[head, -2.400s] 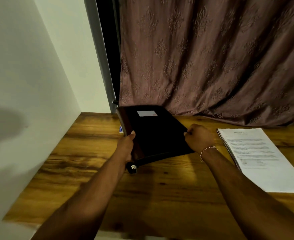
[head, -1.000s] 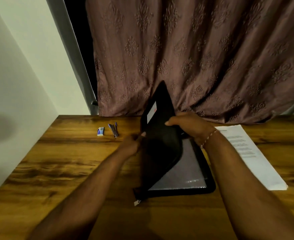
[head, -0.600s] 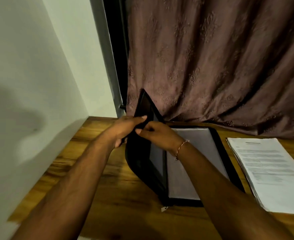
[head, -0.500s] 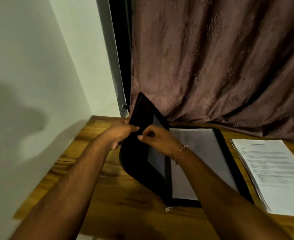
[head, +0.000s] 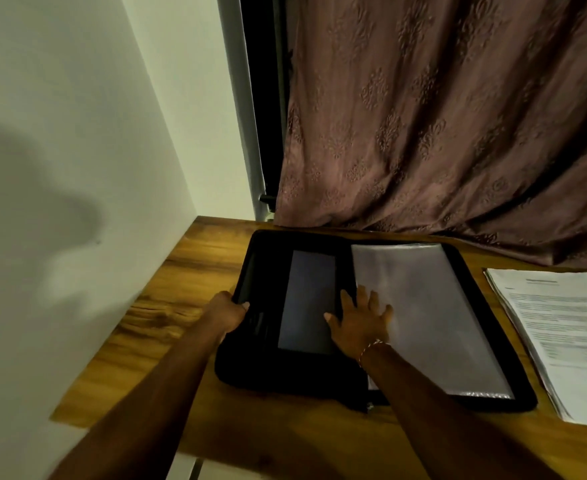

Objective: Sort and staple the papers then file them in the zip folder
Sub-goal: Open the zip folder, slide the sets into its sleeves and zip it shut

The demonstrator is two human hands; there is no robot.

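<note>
The black zip folder (head: 268,271) lies spread open and flat on the wooden table (head: 181,289). Its left cover shows a grey inner pocket (head: 307,299); its right half holds clear plastic sleeves (head: 423,306). My left hand (head: 224,313) grips the left cover's outer edge, thumb over the rim. My right hand (head: 358,320) rests flat with fingers spread across the spine, between pocket and sleeves. A stack of printed papers (head: 558,334) lies on the table to the right of the folder, untouched. The stapler is hidden from view.
A white wall (head: 60,168) bounds the table on the left. A brown patterned curtain (head: 441,116) hangs down onto the table's far edge, just behind the folder. The table's near edge runs below my forearms.
The folder's left cover, raised upright half a second ago, has swung down flat to the left. My right hand let go of it and now lies flat on the spine.
</note>
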